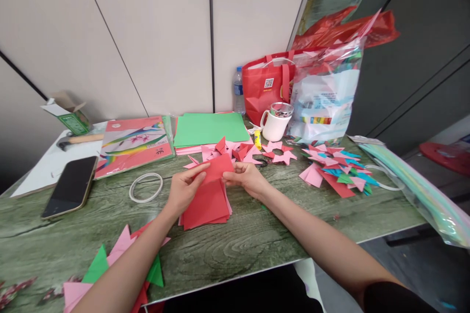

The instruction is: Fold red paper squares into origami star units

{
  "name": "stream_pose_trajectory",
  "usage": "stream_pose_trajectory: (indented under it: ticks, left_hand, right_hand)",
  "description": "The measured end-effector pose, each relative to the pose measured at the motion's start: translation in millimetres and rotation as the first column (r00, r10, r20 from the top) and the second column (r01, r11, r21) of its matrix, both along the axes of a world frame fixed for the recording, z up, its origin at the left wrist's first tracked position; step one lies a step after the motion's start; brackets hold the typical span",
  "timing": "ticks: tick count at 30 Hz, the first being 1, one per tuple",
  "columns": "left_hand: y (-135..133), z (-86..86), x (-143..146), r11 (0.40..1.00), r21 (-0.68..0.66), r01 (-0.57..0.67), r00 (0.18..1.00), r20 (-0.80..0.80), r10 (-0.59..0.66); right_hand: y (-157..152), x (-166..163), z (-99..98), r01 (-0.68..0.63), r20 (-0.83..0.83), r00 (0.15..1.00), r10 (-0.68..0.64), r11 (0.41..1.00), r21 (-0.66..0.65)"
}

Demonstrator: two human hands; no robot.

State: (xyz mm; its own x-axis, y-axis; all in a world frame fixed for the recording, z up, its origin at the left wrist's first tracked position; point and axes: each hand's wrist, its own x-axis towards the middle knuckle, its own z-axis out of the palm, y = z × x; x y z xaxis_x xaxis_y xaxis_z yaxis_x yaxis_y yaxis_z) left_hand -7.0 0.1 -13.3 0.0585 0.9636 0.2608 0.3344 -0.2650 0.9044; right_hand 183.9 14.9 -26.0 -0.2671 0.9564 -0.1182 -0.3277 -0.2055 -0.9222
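Note:
Between my two hands is a piece of red paper [217, 168], raised a little over the table. My left hand [186, 187] grips its left side, thumb on top. At its right edge, my right hand [246, 178] pinches the paper between thumb and fingers. Underneath lies a stack of red and pink paper sheets [205, 210], partly covered by the held piece. Just behind the hands are folded pink and red paper pieces [235, 150], some joined in a ring [281, 153].
A phone [70, 187], a white ring [146, 188], a hammer [81, 140] and a paper pack [134, 144] lie left. Green sheets [211, 127], a glue stick [257, 140] and a white mug [277, 122] stand behind. Folded paper [340, 168] and bags [323, 93] are right.

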Motion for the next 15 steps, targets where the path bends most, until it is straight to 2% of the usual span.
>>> stream_pose_trajectory:
  ticks: [6,9,11,12,13,15]
  left_hand:
    - [2.0,-3.7,-3.0,0.999,0.003,-0.034,0.999,-0.002,0.034]
    - [1.4,-2.0,-2.6,0.999,0.005,-0.034,0.999,0.007,0.034]
    - [0.8,0.0,-2.0,0.999,0.024,-0.041,0.999,-0.011,0.042]
    - [0.6,1.0,-1.7,0.998,0.040,-0.048,0.999,-0.013,0.048]
    - [0.6,1.8,-1.5,0.997,0.054,-0.054,0.999,-0.008,0.054]
    - [0.7,3.3,-1.4,0.996,0.072,-0.056,0.998,0.021,0.055]
  right_hand:
    - [1.9,-0.7,1.3,0.066,-0.045,0.997,-0.064,0.997,0.050]
    - [0.9,-3.9,2.5,0.107,0.004,0.994,-0.107,0.992,0.072]
    - [0.0,-4.7,3.1,0.164,0.085,0.980,-0.179,0.974,0.155]
    - [-1.0,-4.6,3.8,0.220,0.140,0.956,-0.259,0.944,0.246]
    - [-2.7,-4.3,5.2,0.280,0.190,0.911,-0.366,0.888,0.365]
    - [-9.9,-3.2,12.1,0.349,0.228,0.773,-0.592,0.697,0.627]
